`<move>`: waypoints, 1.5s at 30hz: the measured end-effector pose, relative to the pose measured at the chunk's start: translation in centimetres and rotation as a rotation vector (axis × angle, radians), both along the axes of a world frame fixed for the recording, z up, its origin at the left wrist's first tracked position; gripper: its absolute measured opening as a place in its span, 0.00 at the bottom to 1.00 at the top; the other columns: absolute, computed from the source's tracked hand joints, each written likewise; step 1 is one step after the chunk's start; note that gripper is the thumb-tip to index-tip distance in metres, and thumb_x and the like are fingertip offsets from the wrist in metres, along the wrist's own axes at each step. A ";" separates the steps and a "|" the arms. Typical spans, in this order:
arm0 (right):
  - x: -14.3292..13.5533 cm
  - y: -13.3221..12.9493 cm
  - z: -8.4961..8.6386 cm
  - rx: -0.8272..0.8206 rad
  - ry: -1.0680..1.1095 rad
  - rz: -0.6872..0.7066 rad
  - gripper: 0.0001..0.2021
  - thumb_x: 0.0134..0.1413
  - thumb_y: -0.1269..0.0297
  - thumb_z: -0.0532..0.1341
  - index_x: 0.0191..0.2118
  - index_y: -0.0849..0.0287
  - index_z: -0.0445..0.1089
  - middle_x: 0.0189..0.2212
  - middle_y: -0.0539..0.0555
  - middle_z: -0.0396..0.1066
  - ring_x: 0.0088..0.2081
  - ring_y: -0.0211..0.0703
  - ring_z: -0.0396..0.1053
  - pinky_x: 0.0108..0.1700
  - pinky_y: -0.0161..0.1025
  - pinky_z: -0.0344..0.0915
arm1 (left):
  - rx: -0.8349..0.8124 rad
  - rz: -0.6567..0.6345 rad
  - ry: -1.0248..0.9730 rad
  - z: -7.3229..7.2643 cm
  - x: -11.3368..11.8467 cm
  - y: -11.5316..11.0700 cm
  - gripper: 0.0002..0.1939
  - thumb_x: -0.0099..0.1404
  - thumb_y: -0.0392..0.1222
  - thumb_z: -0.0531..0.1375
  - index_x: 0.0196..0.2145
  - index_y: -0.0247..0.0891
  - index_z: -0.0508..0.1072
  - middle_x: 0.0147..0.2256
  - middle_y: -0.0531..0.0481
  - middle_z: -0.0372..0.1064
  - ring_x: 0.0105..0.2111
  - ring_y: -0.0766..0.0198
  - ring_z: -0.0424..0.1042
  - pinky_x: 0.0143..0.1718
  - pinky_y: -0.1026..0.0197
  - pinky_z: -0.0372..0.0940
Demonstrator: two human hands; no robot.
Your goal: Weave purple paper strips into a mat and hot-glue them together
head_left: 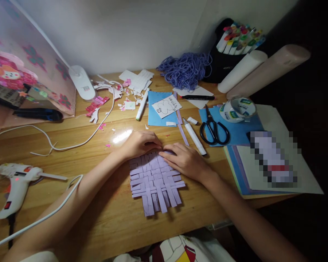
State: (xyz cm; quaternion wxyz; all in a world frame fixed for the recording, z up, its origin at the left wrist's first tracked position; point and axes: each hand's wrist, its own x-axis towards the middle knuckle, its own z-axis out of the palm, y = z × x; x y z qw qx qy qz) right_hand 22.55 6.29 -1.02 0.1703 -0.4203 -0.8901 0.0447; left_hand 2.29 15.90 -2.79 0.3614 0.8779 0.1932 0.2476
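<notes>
A woven mat of purple paper strips (155, 182) lies on the wooden table, its loose strip ends sticking out at the sides and the near edge. Both hands are at its far edge, fingertips almost meeting. My left hand (142, 144) has its fingers bent together over the far left part, and its fingertips are partly hidden. My right hand (184, 160) rests on the far right part with the fingers curled toward the same spot. Whatever lies between the fingertips is too small to make out.
Black-handled scissors (213, 127), an uncapped marker (194, 137) and blue paper (154, 103) lie beyond the mat. Tape (237, 109) and stacked sheets (262, 156) are at right. A glue gun (16, 182) and white cable (49, 143) are at left. Purple yarn (186, 70) sits at the back.
</notes>
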 end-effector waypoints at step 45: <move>-0.2 4.0 -0.4 0.057 0.100 0.172 0.11 0.63 0.67 0.53 0.40 0.55 0.73 0.32 0.53 0.70 0.31 0.40 0.66 0.30 0.36 0.61 | -0.104 0.014 -0.085 -0.7 -1.2 -0.8 0.08 0.65 0.38 0.58 0.40 0.38 0.76 0.36 0.45 0.71 0.35 0.64 0.70 0.37 0.60 0.65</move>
